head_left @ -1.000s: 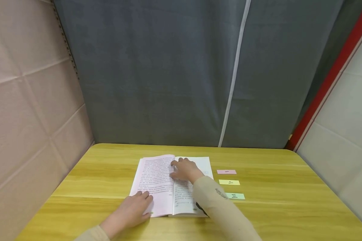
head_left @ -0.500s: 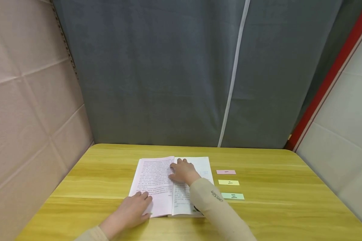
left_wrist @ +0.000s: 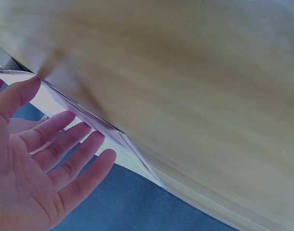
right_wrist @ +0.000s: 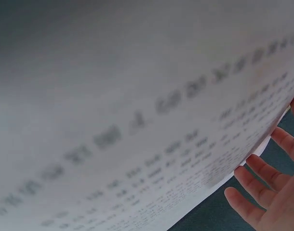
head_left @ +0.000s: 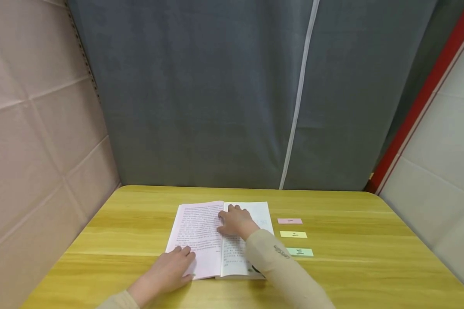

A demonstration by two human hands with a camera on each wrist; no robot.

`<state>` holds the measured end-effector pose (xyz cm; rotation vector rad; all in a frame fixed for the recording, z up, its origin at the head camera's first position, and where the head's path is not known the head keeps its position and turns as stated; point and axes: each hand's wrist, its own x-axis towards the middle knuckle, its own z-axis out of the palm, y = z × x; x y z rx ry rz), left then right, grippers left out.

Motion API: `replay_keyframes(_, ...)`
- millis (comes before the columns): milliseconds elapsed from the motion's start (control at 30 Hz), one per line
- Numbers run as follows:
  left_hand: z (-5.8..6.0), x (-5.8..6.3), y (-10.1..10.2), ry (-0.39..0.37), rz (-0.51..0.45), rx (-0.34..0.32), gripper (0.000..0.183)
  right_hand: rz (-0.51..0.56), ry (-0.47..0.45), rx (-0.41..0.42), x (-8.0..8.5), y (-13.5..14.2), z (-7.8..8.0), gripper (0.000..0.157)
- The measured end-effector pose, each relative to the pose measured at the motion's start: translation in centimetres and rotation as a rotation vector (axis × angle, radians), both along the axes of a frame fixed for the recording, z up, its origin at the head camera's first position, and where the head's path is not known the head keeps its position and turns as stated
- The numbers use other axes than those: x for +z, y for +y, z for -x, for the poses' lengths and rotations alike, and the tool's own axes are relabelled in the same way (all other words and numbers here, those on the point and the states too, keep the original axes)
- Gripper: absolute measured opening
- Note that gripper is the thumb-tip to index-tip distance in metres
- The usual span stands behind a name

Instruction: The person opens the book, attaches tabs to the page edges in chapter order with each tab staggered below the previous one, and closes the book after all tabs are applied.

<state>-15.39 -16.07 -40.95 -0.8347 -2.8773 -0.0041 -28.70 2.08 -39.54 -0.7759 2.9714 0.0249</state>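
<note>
Under both hands lies book (head_left: 199,234), L hand (head_left: 172,266) at near edge, R hand (head_left: 236,222) at fold (head_left: 221,259), fingers of both apart, gripping nothing. Prob. flattening pages; next likely calls for even pressure along fold.

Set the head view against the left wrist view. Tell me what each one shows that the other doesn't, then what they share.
Only the head view: the pink slip, yellow slip and green slip lying on the table to the right of the book, plus the readable layout of its open pages.

Only the left wrist view: the palm side of the left hand, with the thumb at the book's edge.

Both: the left hand, the book, the table and the curtain behind.
</note>
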Motion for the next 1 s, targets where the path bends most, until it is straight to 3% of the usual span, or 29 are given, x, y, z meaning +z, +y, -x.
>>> replay_keyframes(300,0.0,-0.1,-0.1,-0.003,-0.023,-0.001,0.035,-0.034,0.033,0.062,0.0,0.3,-1.1,0.049)
replay_keyframes(733,0.3,-0.5,-0.1,0.004,-0.02,-0.008,0.035,-0.023,0.057,0.063,-0.1,0.7,-1.3,0.05)
replay_keyframes(1000,0.3,-0.4,-0.1,0.003,-0.016,-0.006,0.036,-0.076,0.064,0.079,-0.1,0.6,-1.7,0.051)
